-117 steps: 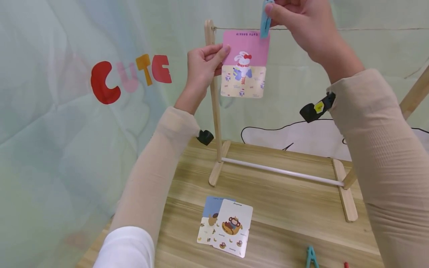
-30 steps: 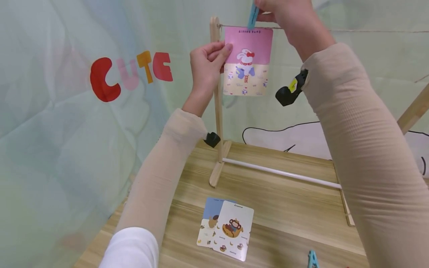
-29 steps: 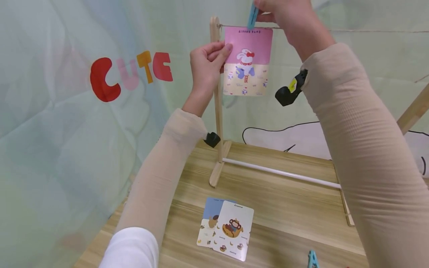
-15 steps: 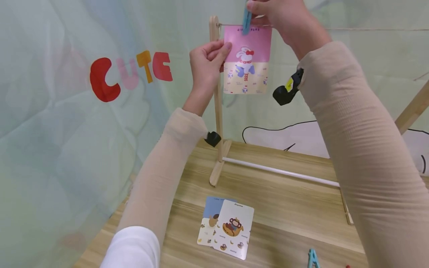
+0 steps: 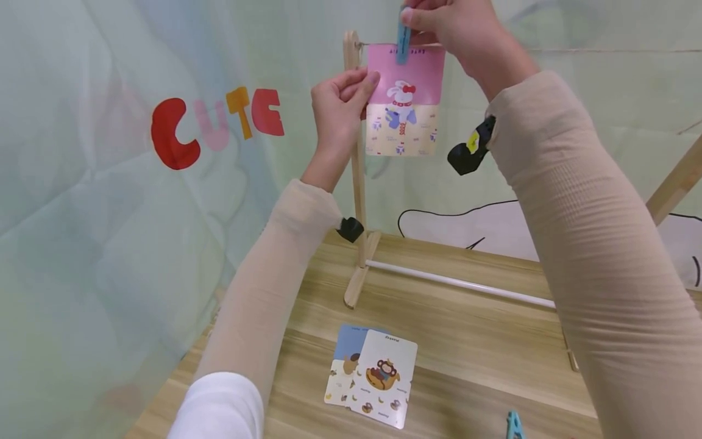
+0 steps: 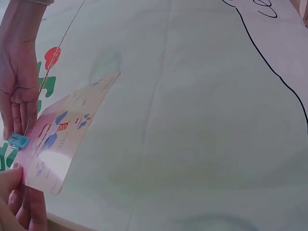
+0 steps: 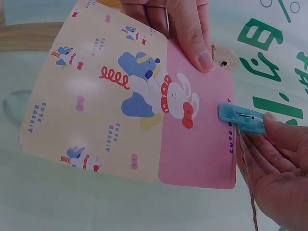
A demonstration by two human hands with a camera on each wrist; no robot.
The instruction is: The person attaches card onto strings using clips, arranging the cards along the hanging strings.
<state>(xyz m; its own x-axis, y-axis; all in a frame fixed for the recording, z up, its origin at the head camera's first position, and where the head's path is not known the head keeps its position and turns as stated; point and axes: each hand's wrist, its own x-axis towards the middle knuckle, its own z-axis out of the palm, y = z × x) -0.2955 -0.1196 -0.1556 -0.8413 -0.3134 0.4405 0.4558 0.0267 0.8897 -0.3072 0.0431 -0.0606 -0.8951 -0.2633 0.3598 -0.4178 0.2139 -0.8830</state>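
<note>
In the head view my left hand (image 5: 341,119) pinches the left edge of a pink and cream rabbit card (image 5: 404,129), held up at a thin string (image 5: 603,50). Above it my right hand (image 5: 463,36) grips a light blue clothespin (image 5: 403,44). From the right wrist view, the clothespin (image 7: 240,117) overlaps the middle of the card's top edge, where the string (image 7: 248,178) passes. My right thumb and fingers hold its handle end. The left wrist view catches both hands at the card (image 6: 60,137) from the side.
A wooden post (image 5: 358,183) and a white crossbar (image 5: 460,283) belong to the stand that carries the string. On the wooden table (image 5: 466,378) lie a monkey card (image 5: 382,378) over a blue-topped card (image 5: 345,344). Another blue clothespin (image 5: 514,425) is at the front edge.
My right hand has brought the clothespin leftward from the card's top right corner to the middle of its top edge, then slightly down over it. My left hand keeps its hold on the card.
</note>
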